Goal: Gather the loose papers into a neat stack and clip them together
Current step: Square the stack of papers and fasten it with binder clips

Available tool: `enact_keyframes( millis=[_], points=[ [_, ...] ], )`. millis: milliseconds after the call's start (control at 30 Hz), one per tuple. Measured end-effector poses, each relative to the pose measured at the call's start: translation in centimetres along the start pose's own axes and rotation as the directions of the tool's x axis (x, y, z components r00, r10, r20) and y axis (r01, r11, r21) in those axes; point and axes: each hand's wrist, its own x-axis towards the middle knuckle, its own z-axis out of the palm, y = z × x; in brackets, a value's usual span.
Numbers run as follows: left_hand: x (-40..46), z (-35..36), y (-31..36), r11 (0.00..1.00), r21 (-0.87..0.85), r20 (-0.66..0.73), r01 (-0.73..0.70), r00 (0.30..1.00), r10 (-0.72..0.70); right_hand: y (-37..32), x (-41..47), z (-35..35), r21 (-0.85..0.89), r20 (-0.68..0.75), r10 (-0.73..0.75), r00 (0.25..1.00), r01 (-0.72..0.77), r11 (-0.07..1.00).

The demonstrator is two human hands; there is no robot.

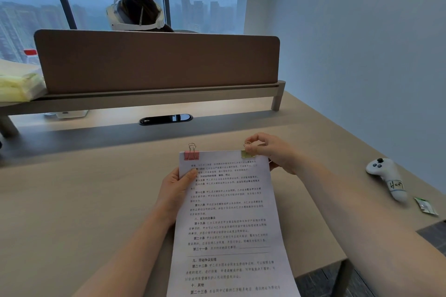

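Observation:
A stack of printed papers (229, 219) is held up above the desk, its top edge away from me. A pink binder clip (191, 154) sits on the top left corner with its wire handles standing up. A green binder clip (246, 153) sits on the top right corner. My right hand (270, 152) pinches the green clip's wire handles between thumb and fingers. My left hand (177, 188) grips the stack's left edge, thumb on the front page.
A white controller (387, 177) and a small green packet (425, 207) lie at the right of the desk (72, 200). A brown divider screen (156, 60) stands at the back, with another person behind it. A cable port (166, 119) sits in the desk.

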Motion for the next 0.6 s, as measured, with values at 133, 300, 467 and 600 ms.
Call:
enact_keyframes(
  millis=[133, 300, 467, 600],
  points=[
    [0.0, -0.8, 0.4, 0.999, -0.034, -0.039, -0.013, 0.999, 0.011, 1.2, -1.1, 1.1, 0.224, -0.048, 0.002, 0.999, 0.009, 0.974],
    [0.0, -2.7, 1.6, 0.997, -0.059, -0.123, -0.055, 0.991, 0.048, 2.9, -2.6, 3.5, 0.339, 0.041, 0.063, 0.997, -0.073, 0.938],
    [-0.2, -4.3, 2.9, 0.997, 0.005, -0.191, -0.073, 0.979, 0.073, 3.6, -2.9, 6.7, 0.288, 0.057, 0.062, 0.996, -0.076, 0.955],
    [-0.5, -5.5, 3.8, 0.993, 0.116, -0.236, -0.033, 0.970, 0.060, 2.9, -2.5, 9.1, 0.283, -0.041, 0.054, 0.998, -0.041, 0.958]
  ],
)
